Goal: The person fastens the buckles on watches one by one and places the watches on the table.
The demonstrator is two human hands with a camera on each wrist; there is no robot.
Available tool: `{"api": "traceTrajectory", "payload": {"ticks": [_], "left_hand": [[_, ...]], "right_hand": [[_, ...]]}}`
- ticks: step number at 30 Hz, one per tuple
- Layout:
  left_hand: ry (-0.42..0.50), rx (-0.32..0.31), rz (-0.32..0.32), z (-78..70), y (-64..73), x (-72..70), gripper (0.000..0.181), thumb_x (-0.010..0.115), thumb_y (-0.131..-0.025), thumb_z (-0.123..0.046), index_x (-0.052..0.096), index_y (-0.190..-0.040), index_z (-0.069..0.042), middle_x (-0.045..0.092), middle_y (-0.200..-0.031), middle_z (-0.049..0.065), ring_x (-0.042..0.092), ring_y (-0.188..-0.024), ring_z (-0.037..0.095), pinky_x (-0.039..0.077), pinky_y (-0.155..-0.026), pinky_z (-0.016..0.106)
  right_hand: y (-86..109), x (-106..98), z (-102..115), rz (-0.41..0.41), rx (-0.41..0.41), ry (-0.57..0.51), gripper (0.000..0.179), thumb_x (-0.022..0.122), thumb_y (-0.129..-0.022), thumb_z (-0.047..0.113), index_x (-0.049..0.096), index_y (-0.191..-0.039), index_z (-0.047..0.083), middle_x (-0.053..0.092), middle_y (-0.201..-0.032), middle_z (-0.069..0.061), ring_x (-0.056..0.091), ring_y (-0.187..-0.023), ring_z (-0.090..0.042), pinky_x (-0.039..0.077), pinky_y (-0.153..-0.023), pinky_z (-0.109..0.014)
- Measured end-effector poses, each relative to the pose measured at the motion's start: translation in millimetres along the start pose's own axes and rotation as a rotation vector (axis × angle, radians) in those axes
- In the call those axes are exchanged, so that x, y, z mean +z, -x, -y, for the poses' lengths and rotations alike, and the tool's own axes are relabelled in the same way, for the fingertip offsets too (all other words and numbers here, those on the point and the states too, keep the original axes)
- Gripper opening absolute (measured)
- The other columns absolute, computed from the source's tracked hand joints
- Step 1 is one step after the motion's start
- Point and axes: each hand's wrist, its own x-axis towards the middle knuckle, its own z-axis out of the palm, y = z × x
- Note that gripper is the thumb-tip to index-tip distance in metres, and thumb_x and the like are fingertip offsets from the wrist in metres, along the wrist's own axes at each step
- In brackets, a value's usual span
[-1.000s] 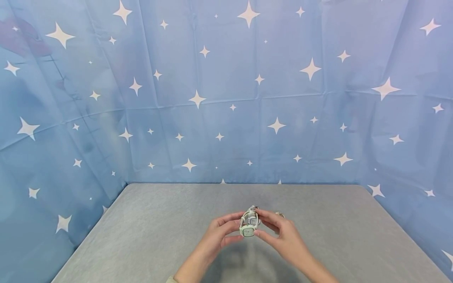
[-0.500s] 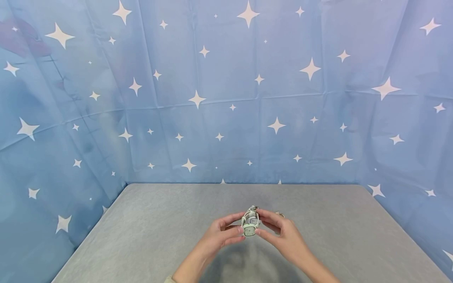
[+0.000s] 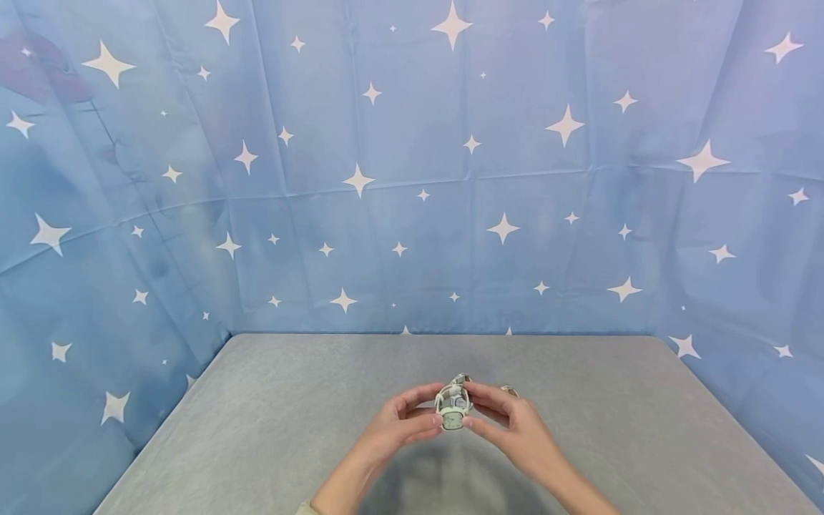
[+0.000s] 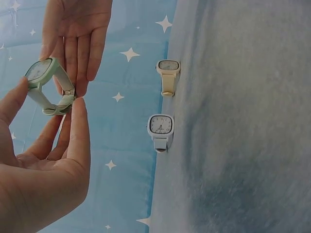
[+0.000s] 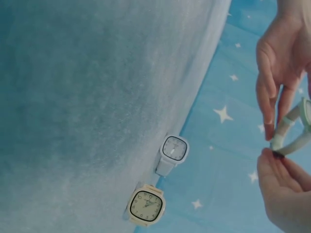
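A pale green watch (image 3: 453,420) is held up off the table between both hands, its strap joined in a loop and its dial turned towards me in the head view. My left hand (image 3: 400,428) pinches it from the left: in the left wrist view the thumb is at the case edge and the fingertips are at the strap's clasp end (image 4: 67,102). From the other side my right hand (image 3: 515,425) grips it, thumb on the case and fingers by the strap. Beyond the hands a white watch (image 5: 175,148) and a cream-yellow watch (image 5: 146,205) stand on the table, both with straps fastened.
The grey-covered table (image 3: 290,400) stretches out around the hands. A blue curtain with white stars (image 3: 412,179) hangs along its back and sides. In the head view the white watch sits partly behind the green one, and the right hand largely covers the yellow one.
My left thumb has come down from the strap side to the left edge of the green watch's case. The watch has tilted slightly; the right hand has hardly moved.
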Motion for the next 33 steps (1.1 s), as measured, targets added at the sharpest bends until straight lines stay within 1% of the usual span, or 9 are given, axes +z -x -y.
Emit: {"api": "traceTrajectory", "payload": {"ticks": [2,7,11,13,16,19,25,29,33], "left_hand": [[-0.013,0.005,0.000,0.1,-0.4,-1.9,0.057,0.072,-0.092,-0.020,0.052,-0.143,-0.004,0.059,-0.137,0.020,0.066,-0.108,0.013,0.057,-0.093,0.029],[-0.041,0.032,0.009,-0.2,-2.5,-7.2,0.056,0.070,-0.093,-0.016,0.050,-0.144,-0.003,0.054,-0.142,0.022,0.066,-0.105,0.010,0.057,-0.092,0.027],[-0.066,0.055,0.015,0.0,-5.4,-11.0,0.056,0.069,-0.093,-0.015,0.049,-0.145,-0.003,0.052,-0.145,0.021,0.066,-0.108,0.011,0.057,-0.092,0.027],[-0.090,0.062,0.009,0.1,-6.9,-12.9,0.056,0.069,-0.093,-0.016,0.050,-0.144,-0.004,0.053,-0.144,0.021,0.066,-0.110,0.012,0.056,-0.092,0.027],[-0.136,0.076,-0.017,0.0,-9.0,-15.3,0.053,0.070,-0.092,-0.017,0.054,-0.141,-0.005,0.057,-0.140,0.021,0.066,-0.113,0.013,0.056,-0.093,0.028],[-0.178,0.093,-0.050,-0.7,-11.6,-16.8,0.051,0.071,-0.092,-0.019,0.057,-0.138,-0.005,0.061,-0.136,0.021,0.066,-0.116,0.018,0.055,-0.094,0.029],[-0.232,0.113,-0.123,-2.3,-17.0,-18.7,0.048,0.071,-0.093,-0.021,0.058,-0.135,-0.003,0.061,-0.135,0.019,0.060,-0.125,0.031,0.055,-0.096,0.033],[-0.277,0.127,-0.180,-1.5,-19.5,-21.8,0.048,0.071,-0.092,-0.022,0.059,-0.134,-0.003,0.062,-0.134,0.019,0.060,-0.125,0.032,0.055,-0.096,0.036],[-0.321,0.144,-0.228,2.6,-22.8,-28.7,0.048,0.072,-0.092,-0.022,0.060,-0.134,-0.002,0.063,-0.133,0.020,0.062,-0.123,0.033,0.056,-0.096,0.038]], "right_hand": [[-1.1,0,1,0.013,-0.005,-0.005,0.055,0.072,-0.092,0.026,0.056,-0.137,-0.002,0.061,-0.137,-0.019,0.059,-0.125,-0.036,0.051,-0.102,-0.033],[-5.6,0,3,0.043,-0.024,-0.012,0.056,0.070,-0.093,0.027,0.054,-0.138,-0.004,0.060,-0.137,-0.022,0.059,-0.126,-0.038,0.051,-0.102,-0.035],[-11.1,-1,3,0.087,-0.015,-0.044,0.057,0.068,-0.095,0.024,0.051,-0.139,-0.008,0.059,-0.136,-0.028,0.059,-0.125,-0.042,0.054,-0.098,-0.033],[-14.3,-1,3,0.098,0.016,-0.066,0.057,0.068,-0.095,0.023,0.051,-0.139,-0.008,0.059,-0.135,-0.029,0.060,-0.124,-0.042,0.055,-0.096,-0.030],[-18.9,0,4,0.095,0.058,-0.073,0.055,0.068,-0.095,0.023,0.053,-0.138,-0.007,0.060,-0.135,-0.029,0.062,-0.122,-0.040,0.056,-0.093,-0.028],[-22.6,1,4,0.074,0.084,-0.062,0.052,0.069,-0.094,0.023,0.056,-0.136,-0.005,0.062,-0.133,-0.027,0.063,-0.121,-0.037,0.057,-0.092,-0.028],[-28.9,4,3,0.070,0.077,-0.073,0.050,0.067,-0.096,0.020,0.055,-0.136,-0.007,0.063,-0.131,-0.026,0.064,-0.119,-0.035,0.058,-0.089,-0.028],[-32.3,7,2,0.058,0.087,-0.074,0.049,0.066,-0.096,0.019,0.055,-0.136,-0.007,0.063,-0.131,-0.025,0.065,-0.119,-0.036,0.059,-0.087,-0.027],[-34.4,10,0,0.030,0.101,-0.048,0.046,0.067,-0.095,0.017,0.058,-0.133,-0.006,0.065,-0.129,-0.025,0.066,-0.118,-0.036,0.059,-0.086,-0.027]]}}
